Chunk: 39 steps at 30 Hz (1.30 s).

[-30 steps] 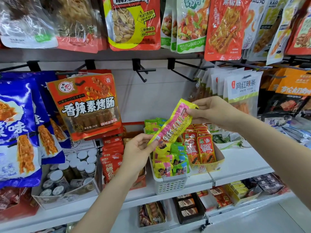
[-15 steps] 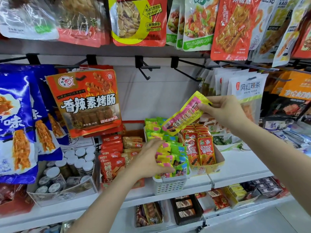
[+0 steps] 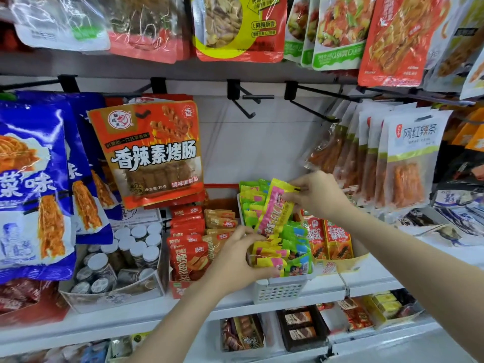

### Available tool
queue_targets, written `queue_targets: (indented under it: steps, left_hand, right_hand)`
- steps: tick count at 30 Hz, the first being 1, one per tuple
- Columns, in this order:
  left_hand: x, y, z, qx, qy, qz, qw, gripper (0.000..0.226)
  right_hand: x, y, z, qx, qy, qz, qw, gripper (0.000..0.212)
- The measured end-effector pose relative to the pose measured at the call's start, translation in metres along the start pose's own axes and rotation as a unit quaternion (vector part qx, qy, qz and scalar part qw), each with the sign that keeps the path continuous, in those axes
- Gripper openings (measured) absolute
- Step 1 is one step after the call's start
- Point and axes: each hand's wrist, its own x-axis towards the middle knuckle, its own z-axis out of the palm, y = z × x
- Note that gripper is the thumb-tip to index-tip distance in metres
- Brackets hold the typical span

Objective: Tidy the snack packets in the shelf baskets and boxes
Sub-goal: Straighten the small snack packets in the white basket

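A long yellow-and-pink snack packet (image 3: pixel 275 209) stands nearly upright with its lower end in the white perforated basket (image 3: pixel 281 290). My right hand (image 3: pixel 315 193) pinches its top end. My left hand (image 3: pixel 237 260) reaches into the basket's front left, fingers curled round the yellow, pink and green packets (image 3: pixel 272 254) there. More green and yellow packets (image 3: pixel 251 203) fill the back of the basket.
A cardboard box of red-orange packets (image 3: pixel 328 238) sits right of the basket, and a box of red and tan packets (image 3: pixel 195 244) sits left. A box of small jars (image 3: pixel 125 254) is further left. Large bags hang from black hooks (image 3: pixel 246 100) above. Lower shelf boxes (image 3: pixel 301 328) hold more snacks.
My right hand has lowered the long packet from in front of the shelf into the basket. My left hand let go of its lower end and moved down onto the front packets.
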Motion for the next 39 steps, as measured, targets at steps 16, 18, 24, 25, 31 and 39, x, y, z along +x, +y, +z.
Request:
queue_targets:
  steps: [16,18,24,25,31,39]
  left_hand:
    - [-0.001,-0.009,0.007,-0.056,0.053,0.034,0.996,0.053]
    - [0.000,-0.009,0.006,-0.053,0.045,0.038,0.997,0.051]
    - [0.005,-0.010,0.004,-0.035,0.019,0.031,0.999,0.061]
    - [0.006,-0.011,0.004,-0.034,0.017,0.030,0.999,0.063]
    - [0.009,-0.010,0.001,-0.025,0.010,0.037,0.999,0.070]
    - [0.010,-0.012,0.002,-0.038,0.022,0.051,0.998,0.069]
  right_hand:
    - [0.004,-0.011,0.063,-0.241,-0.120,-0.065,0.961,0.034]
    - [0.004,-0.011,0.067,-0.244,-0.131,-0.065,0.959,0.031]
    - [0.010,-0.002,0.040,-0.102,-0.232,-0.023,0.967,0.024]
    - [0.010,0.000,0.037,-0.073,-0.205,-0.019,0.976,0.027]
    - [0.009,-0.001,0.049,-0.096,-0.140,-0.043,0.985,0.016]
    - [0.017,-0.004,0.068,-0.119,-0.143,-0.006,0.982,0.025]
